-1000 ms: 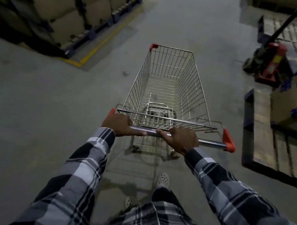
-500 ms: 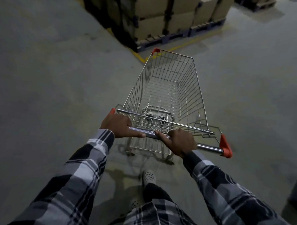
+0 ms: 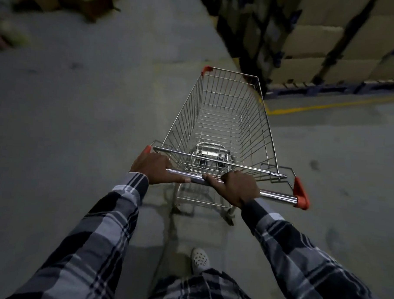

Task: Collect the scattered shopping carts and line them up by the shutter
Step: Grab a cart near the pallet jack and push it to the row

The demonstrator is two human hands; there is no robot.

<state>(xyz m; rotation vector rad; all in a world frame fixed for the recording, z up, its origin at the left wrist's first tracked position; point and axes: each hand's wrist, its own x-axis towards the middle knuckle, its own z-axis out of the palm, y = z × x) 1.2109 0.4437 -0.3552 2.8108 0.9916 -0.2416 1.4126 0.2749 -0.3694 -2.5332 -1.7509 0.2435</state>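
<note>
While both hands (image 3: 195, 176) grip its chrome handle (image 3: 275, 194), the wire cart (image 3: 220, 118) carries nothing.

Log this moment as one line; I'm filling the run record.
left hand grips handle | right hand grips handle | cart empty | boxes ahead-right

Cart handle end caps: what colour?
Orange-red, on a bare metal bar. The right end cap shows best in the head view; the left one sits mostly behind the left hand.

cart (image 3: 224, 119) left of stacked boxes (image 3: 331, 42)
</note>
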